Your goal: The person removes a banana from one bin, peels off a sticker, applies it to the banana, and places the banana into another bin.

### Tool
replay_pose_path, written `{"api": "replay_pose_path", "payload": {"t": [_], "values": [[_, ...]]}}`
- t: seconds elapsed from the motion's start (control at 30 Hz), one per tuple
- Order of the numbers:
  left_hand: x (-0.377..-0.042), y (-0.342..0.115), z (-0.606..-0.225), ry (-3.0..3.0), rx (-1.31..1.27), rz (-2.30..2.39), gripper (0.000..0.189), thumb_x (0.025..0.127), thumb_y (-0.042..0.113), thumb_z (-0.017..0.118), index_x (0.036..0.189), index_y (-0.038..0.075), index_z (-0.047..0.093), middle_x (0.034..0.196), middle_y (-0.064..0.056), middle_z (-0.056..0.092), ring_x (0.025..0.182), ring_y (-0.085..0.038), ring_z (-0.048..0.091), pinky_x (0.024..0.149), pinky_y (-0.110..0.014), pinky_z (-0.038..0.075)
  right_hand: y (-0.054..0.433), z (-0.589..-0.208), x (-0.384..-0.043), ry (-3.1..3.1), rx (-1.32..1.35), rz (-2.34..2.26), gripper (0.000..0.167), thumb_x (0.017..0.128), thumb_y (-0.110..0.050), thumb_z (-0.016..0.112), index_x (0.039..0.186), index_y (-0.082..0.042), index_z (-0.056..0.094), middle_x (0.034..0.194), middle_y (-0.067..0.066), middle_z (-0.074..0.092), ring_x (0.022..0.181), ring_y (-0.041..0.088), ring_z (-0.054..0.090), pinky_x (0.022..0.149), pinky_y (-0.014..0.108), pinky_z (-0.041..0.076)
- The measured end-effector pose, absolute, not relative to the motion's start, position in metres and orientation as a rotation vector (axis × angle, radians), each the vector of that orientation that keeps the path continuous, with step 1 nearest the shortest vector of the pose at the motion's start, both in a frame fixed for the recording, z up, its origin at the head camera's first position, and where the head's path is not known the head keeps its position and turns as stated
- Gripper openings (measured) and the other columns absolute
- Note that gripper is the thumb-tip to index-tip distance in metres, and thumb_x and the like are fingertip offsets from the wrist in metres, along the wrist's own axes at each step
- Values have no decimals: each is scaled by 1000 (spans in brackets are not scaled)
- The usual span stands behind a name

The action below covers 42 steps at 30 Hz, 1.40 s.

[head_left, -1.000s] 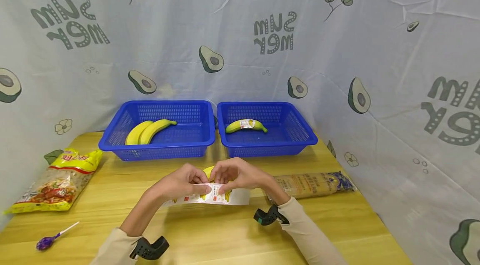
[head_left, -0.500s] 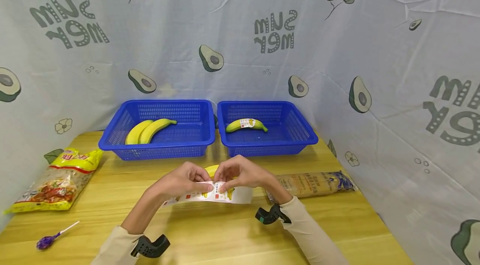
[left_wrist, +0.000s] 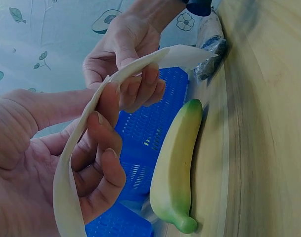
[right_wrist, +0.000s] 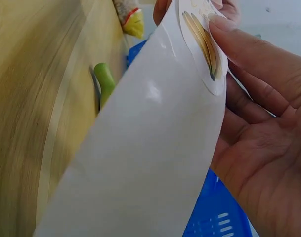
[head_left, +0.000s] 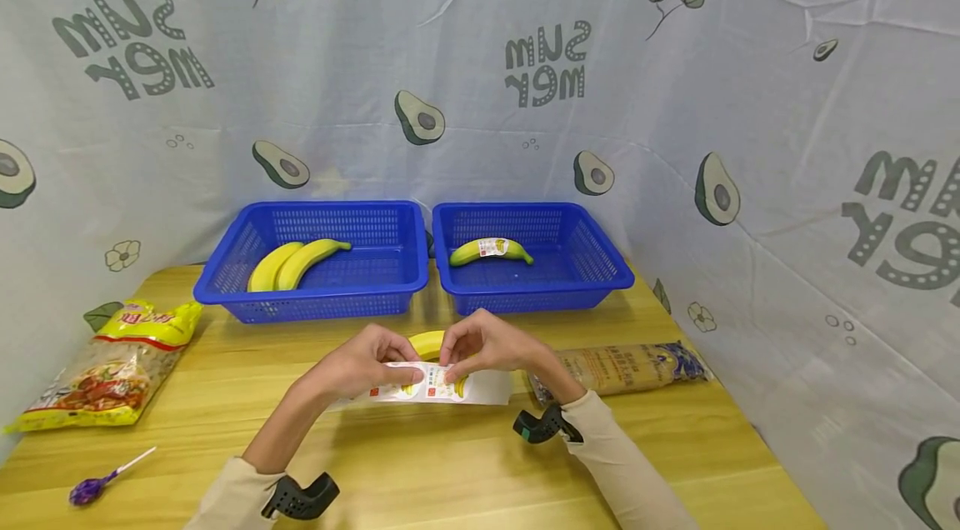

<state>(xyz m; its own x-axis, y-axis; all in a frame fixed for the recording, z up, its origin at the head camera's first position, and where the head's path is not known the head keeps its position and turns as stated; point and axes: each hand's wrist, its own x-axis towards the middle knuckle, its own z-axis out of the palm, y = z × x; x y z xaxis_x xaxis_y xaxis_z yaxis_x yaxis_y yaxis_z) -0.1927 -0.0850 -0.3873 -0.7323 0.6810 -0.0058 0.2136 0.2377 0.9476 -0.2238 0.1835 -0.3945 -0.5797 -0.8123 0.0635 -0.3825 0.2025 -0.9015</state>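
The left hand [head_left: 358, 365] and right hand [head_left: 489, 345] both pinch the label strip [head_left: 491, 389], so an uneven pull might crease or tear its banana-print label [right_wrist: 204, 49].

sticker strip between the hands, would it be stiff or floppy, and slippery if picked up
Probably floppy: the sticker strip curves as the left hand and right hand pinch it. Likely light, since it looks thin. Possibly slippery, as its blank end shines in the right wrist view.

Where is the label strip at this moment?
In the head view, the label strip is below picture centre, pinched by the left hand and right hand, in front of the loose banana lying on the table.
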Motion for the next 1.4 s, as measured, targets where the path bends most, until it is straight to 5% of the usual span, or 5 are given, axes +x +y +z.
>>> {"api": "replay_pose_path", "payload": {"t": [0.37, 1.2, 1.4], "values": [[-193, -84, -389, 2172, 810, 1494, 11, 99, 6, 78, 101, -5, 77, 81, -1, 71, 67, -12, 51, 55, -21, 39, 194, -397, -231, 2068, -1130, -1306, 9, 93, 9, 79, 100, 11, 73, 93, 22, 74, 80, 8, 69, 71, 22, 59], [-192, -80, -400, 2295, 722, 1423, 8, 94, 3, 82, 94, -1, 76, 74, 0, 67, 59, -11, 53, 48, -24, 46, 204, -398, -238, 2189, -1080, -1213, 3, 98, 8, 73, 97, 6, 74, 89, 6, 74, 77, 5, 64, 69, 18, 55], [-191, -80, -404, 2295, 701, 1373, 8, 94, 3, 83, 91, 1, 76, 71, 0, 66, 52, -10, 48, 45, -23, 43, 210, -399, -239, 2197, -1044, -1175, 6, 101, 4, 72, 103, 10, 74, 91, 11, 76, 73, 22, 70, 69, 37, 66]]}}
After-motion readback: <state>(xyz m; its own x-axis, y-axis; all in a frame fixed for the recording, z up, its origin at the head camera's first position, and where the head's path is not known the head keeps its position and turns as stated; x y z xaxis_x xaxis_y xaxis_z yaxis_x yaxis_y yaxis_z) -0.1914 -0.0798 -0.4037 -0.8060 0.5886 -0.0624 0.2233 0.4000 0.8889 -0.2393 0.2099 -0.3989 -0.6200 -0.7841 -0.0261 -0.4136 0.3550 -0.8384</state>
